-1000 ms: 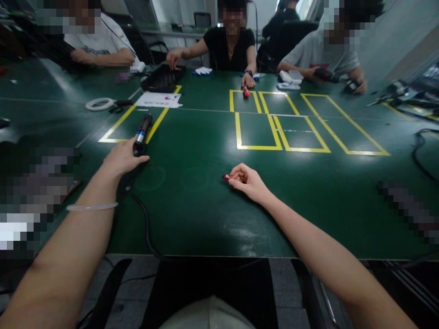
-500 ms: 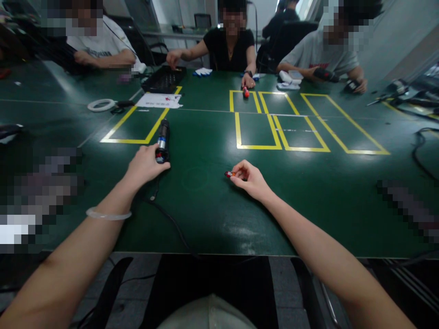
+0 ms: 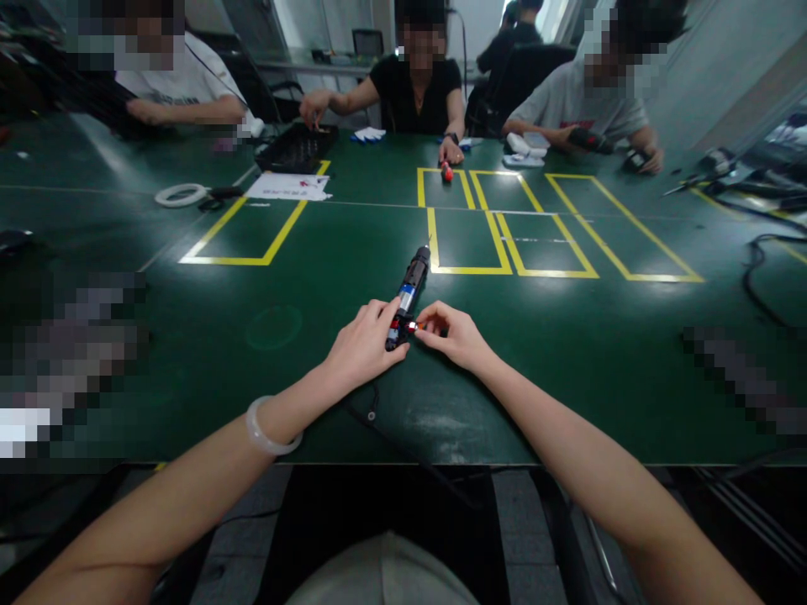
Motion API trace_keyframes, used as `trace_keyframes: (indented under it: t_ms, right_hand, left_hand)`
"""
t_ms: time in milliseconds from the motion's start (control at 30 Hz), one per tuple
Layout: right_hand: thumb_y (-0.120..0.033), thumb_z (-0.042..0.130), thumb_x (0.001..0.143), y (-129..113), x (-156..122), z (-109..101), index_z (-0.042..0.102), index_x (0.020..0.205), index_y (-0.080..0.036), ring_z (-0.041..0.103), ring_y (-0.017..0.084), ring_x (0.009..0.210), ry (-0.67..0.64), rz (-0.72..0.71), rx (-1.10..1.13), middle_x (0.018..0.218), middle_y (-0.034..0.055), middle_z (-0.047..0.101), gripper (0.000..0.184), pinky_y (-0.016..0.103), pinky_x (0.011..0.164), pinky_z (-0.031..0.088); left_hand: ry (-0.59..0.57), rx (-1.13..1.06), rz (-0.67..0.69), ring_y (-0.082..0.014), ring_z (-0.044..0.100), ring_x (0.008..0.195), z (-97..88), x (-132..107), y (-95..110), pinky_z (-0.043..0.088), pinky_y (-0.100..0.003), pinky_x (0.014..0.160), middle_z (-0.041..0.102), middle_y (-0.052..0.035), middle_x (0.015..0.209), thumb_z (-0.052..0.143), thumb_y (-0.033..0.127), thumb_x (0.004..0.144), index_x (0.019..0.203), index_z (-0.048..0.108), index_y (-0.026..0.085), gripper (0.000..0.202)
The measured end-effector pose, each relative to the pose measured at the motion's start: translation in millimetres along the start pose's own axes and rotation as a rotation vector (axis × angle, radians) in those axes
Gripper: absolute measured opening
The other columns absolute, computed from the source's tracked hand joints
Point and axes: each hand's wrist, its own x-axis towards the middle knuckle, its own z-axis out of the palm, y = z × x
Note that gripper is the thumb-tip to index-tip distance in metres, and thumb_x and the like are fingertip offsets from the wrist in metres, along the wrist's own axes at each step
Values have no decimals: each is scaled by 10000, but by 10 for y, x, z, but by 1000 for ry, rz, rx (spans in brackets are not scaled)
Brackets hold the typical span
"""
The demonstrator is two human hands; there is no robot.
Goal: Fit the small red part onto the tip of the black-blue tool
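Note:
My left hand [image 3: 362, 346] is closed around the rear end of a black electric screwdriver [image 3: 414, 270] with a blue and silver band. Its thin bit points away from me, toward the yellow tape. Between the fingertips of my right hand [image 3: 455, 334] is a small red-and-orange piece [image 3: 412, 326], too small to name exactly. That piece is right at the screwdriver's right side near its rear; whether the two touch I cannot tell. A dark cord [image 3: 403, 449] with a small ring near its upper end runs below my left hand toward the table edge.
Yellow tape rectangles [image 3: 470, 270] mark the green table [image 3: 208, 336]. Across it, a co-worker's hand [image 3: 450, 151] is at a red object [image 3: 447, 173]; their other hand is over a black tray [image 3: 293, 149]. White paper [image 3: 287, 186] and a white ring [image 3: 181, 196] lie left.
My left hand has brought the screwdriver rightward and tilted it, beside the small piece in my right hand. My right hand has stayed nearly in place.

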Motion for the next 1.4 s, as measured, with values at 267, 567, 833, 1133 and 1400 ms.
trace_keyframes:
  t_ms: [267, 567, 833, 1133, 1400]
  right_hand:
    - [-176, 650, 836, -12, -19, 22, 571, 936, -207, 524, 129, 681, -41, -107, -220, 837, -6, 575, 131, 273, 679, 434]
    - [-170, 618, 871, -44, -33, 72, 611, 910, -204, 531, 143, 686, -26, -130, -277, 805, 7, 563, 52, 277, 662, 441]
    - [-166, 549, 881, -54, -78, 91, 599, 1039, -202, 586, 180, 806, -64, -172, -304, 901, 49, 630, 169, 314, 740, 482]
    - [-204, 549, 897, 7, -55, 32, 557, 1156, -207, 553, 157, 734, -14, -132, -240, 873, 18, 595, 258, 304, 712, 461]
    - [-200, 538, 904, 52, -46, -4, 572, 1133, -209, 547, 142, 710, -16, -121, -236, 857, 8, 608, 232, 287, 705, 451]
  left_hand:
    - [1, -10, 6, -293, 534, 1178, 16, -18, 59, 529, -376, 836, 524, -134, 1294, 560, 416, 903, 1517, 320, 218, 689]
    - [4, 81, -10, -295, 554, 1140, -14, -11, 139, 521, -354, 787, 534, -145, 1266, 522, 438, 934, 1494, 352, 199, 633]
    - [37, 159, -30, -295, 568, 1059, 0, 10, 162, 500, -351, 780, 568, -147, 1158, 481, 446, 960, 1451, 415, 186, 560]
    - [59, 221, -24, -312, 536, 1066, -10, 36, 68, 469, -390, 853, 571, -164, 1182, 483, 460, 969, 1472, 410, 151, 595]
    - [75, 298, -180, -355, 541, 1097, -161, 82, -639, 463, -433, 876, 550, -210, 1232, 419, 499, 978, 1475, 409, 128, 620]
